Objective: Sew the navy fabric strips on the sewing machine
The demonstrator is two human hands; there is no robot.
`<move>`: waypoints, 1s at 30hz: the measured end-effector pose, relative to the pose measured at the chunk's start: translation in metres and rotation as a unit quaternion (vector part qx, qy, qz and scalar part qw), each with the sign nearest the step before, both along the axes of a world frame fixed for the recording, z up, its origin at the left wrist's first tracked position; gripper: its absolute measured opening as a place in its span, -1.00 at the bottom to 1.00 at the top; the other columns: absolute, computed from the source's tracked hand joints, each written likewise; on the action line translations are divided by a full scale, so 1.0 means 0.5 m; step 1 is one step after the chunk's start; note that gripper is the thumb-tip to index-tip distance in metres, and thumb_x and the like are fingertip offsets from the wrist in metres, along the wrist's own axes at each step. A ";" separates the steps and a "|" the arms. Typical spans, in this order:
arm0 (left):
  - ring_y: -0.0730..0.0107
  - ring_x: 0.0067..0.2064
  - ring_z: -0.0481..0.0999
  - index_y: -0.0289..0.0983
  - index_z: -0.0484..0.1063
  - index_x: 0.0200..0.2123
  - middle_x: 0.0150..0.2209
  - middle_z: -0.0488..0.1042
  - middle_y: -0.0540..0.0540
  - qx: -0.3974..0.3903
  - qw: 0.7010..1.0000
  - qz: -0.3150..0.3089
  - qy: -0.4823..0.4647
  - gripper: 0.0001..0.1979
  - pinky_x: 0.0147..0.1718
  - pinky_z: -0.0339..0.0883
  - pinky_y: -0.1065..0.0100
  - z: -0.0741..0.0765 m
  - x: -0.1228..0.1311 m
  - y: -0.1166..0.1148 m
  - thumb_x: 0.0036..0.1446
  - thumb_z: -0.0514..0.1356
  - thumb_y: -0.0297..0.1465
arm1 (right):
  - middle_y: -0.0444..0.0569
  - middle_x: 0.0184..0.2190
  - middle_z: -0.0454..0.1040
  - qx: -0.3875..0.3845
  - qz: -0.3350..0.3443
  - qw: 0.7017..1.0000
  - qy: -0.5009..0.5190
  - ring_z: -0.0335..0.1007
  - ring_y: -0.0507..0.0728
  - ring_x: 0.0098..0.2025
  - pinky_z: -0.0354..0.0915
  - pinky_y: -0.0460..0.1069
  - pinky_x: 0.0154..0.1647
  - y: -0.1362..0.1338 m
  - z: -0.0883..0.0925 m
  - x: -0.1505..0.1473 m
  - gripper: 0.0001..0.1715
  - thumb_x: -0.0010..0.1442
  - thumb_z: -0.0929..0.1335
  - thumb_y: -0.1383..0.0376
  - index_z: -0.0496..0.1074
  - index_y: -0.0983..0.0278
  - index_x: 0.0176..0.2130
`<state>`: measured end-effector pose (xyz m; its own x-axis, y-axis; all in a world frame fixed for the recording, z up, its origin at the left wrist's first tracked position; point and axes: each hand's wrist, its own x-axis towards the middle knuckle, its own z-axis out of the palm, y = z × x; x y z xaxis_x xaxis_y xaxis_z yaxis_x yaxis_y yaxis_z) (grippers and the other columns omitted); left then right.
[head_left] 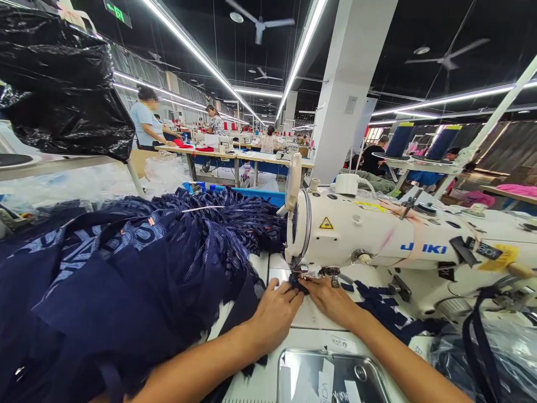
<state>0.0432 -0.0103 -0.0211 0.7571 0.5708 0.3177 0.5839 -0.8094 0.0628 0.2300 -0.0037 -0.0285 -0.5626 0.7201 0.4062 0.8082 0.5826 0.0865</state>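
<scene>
A white sewing machine [356,229] reaches in from the right, its needle end above the plate. Under that end lies a small dark navy piece of fabric [297,281]. My left hand [277,310] pinches the piece from the left, fingers bent onto it. From the right, my right hand [329,299] has its fingertips closed at the same piece, close by the presser foot, which partly hides them. A large heap of navy garments [138,280] with light blue print lies left of my left arm.
A metal tray [331,375] with paper labels sits before me. Navy strips [381,308] lie beneath the machine arm, and a clear plastic bag [503,352] is at right. Thread cones [400,140] stand behind. A black plastic bag [62,84] is upper left; several people work farther back.
</scene>
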 end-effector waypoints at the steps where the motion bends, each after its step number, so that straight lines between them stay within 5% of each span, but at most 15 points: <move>1: 0.25 -0.13 0.35 -0.34 0.32 -0.12 -0.19 0.46 -0.11 -0.012 1.000 -0.010 -0.009 -0.69 -0.12 0.06 0.17 0.001 -0.007 0.001 0.02 0.07 -0.63 | 0.04 -0.26 0.50 -0.004 -0.006 1.000 0.012 0.42 0.12 -0.31 0.36 0.01 -0.31 0.000 -0.003 0.002 -0.62 0.19 0.14 0.40 0.40 0.23 -0.08; 6: 0.32 -0.18 0.36 -0.29 0.41 -0.28 -0.31 0.48 -0.03 -0.067 0.996 -0.022 -0.046 -0.71 -0.16 0.10 0.27 0.020 -0.044 0.026 -0.05 0.06 -0.69 | 0.06 -0.21 0.46 -0.005 0.039 0.998 0.057 0.39 0.12 -0.21 0.35 0.03 -0.21 -0.012 -0.006 -0.002 -0.68 0.20 0.16 0.35 0.43 0.28 -0.17; 13: 0.31 -0.26 0.30 -0.30 0.45 -0.26 -0.37 0.36 -0.08 -0.025 0.999 -0.001 -0.047 -0.74 -0.24 0.16 0.29 0.035 -0.045 0.031 0.07 0.01 -0.59 | 0.07 -0.25 0.41 -0.017 0.059 0.994 0.089 0.36 0.12 -0.23 0.35 0.06 -0.21 -0.024 -0.009 -0.023 -0.67 0.22 0.15 0.37 0.39 0.29 -0.11; 20: 0.27 -0.21 0.26 -0.25 0.44 -0.17 -0.31 0.34 -0.09 -0.035 0.999 0.002 -0.019 -0.63 -0.26 0.15 0.30 0.022 -0.042 0.028 0.02 0.02 -0.67 | 0.00 -0.19 0.42 -0.072 0.097 0.982 0.142 0.36 0.08 -0.16 0.32 0.00 -0.16 -0.011 -0.017 0.000 -0.68 0.22 0.16 0.35 0.43 0.19 -0.14; 30: 0.18 -0.02 0.29 -0.32 0.35 -0.12 -0.03 0.38 -0.15 -0.027 0.997 -0.054 0.039 -0.67 0.03 -0.03 0.02 0.022 -0.055 0.037 0.01 0.11 -0.64 | 0.08 -0.23 0.38 -0.010 0.089 0.995 0.046 0.32 0.12 -0.19 0.33 0.03 -0.20 -0.026 -0.001 -0.015 -0.68 0.24 0.11 0.40 0.38 0.30 -0.18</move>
<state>0.0158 0.0081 -0.0101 0.8361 0.4991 0.2276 0.4983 -0.8645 0.0655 0.2225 -0.0168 -0.0292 -0.6425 0.6212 0.4488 0.6963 0.7178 0.0033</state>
